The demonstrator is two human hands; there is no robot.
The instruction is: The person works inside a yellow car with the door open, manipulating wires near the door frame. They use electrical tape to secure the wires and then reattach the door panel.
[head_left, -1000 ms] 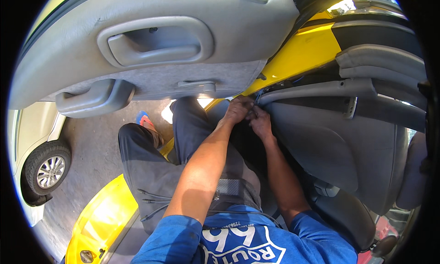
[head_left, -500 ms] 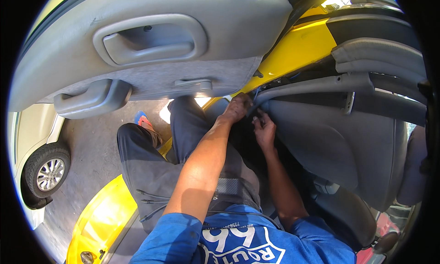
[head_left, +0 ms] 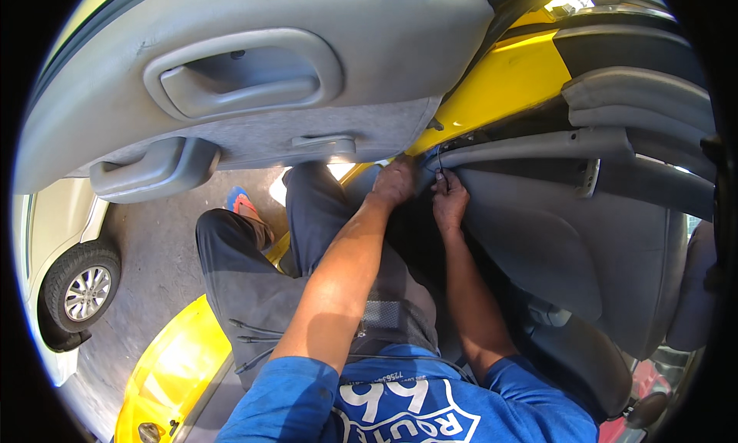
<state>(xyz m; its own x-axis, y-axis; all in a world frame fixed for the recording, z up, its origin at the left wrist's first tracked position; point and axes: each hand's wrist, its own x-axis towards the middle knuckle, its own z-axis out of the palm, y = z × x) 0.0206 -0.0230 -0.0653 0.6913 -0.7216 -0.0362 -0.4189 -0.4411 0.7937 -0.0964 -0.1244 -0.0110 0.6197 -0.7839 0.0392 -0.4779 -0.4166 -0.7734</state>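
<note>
My right hand is raised beside the grey door panel, thumb and fingers pinched together on a thin bluish wire. The wire runs up from the fingertips toward the dark gap along the yellow door frame. Just to the left is my left hand, curled, its fingertips blurred by motion; what they hold, if anything, is hidden. A grey trim strip stretches rightward from close by both hands.
Above the hands hangs a grey door panel with a recessed pull handle and an armrest grip. A large grey panel lies to the right. Yellow bodywork shows lower left, and a parked car's wheel stands at far left.
My right hand has risen slightly, and the thin wire above its fingertips now shows clearly. My left hand stays nearly in place, its fingertips now blurred.
</note>
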